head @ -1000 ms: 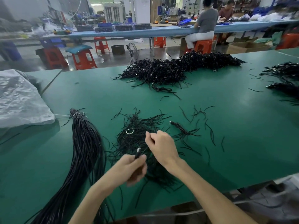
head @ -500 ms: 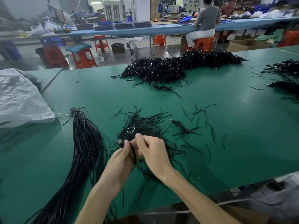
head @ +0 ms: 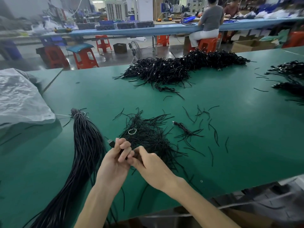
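Green counter (head: 246, 145), workshop benches behind. At near edge of loose tie pile (head: 148, 137): left hand (head: 115, 160) fingers curled round coiled USB cable (head: 111, 143), plug poking out; right hand (head: 153, 163) fingers pinch coil, likely binding it.

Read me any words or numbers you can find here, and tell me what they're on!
No text here can be read.
The plug of the cable held by the left hand and right hand: no lettering shows.
The cardboard box and the white cabinet at the back: too blurred to read anything.
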`<state>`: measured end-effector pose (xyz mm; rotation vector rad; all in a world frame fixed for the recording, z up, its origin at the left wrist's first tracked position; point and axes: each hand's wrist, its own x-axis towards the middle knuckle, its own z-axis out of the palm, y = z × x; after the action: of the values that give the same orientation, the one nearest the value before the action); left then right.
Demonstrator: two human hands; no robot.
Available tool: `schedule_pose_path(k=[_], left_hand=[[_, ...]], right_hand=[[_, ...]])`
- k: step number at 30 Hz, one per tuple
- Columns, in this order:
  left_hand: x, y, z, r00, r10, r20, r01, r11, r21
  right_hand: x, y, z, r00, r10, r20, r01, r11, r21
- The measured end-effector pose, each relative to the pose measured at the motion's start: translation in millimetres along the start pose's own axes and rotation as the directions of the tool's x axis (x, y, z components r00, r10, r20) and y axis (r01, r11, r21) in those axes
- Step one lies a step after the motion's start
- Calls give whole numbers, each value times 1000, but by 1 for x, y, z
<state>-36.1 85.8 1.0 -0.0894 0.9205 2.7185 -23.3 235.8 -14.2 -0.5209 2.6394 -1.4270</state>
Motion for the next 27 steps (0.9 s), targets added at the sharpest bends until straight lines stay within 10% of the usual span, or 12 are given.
schedule_pose_path(k=[4,15,27], left_hand=[[-5,-9,-6,999,-43,9,39,972,233],[-21,25,-19,927,-292,237,84,775,627],[-26,-23,-15,993,51,102,-104,771,628]], right_hand=[[0,1,0,993,75,93,-101,942,319],[-17,12,4,999,32,-2,-29,929,369],[-17,15,36,980,108,-167,6,821,570]])
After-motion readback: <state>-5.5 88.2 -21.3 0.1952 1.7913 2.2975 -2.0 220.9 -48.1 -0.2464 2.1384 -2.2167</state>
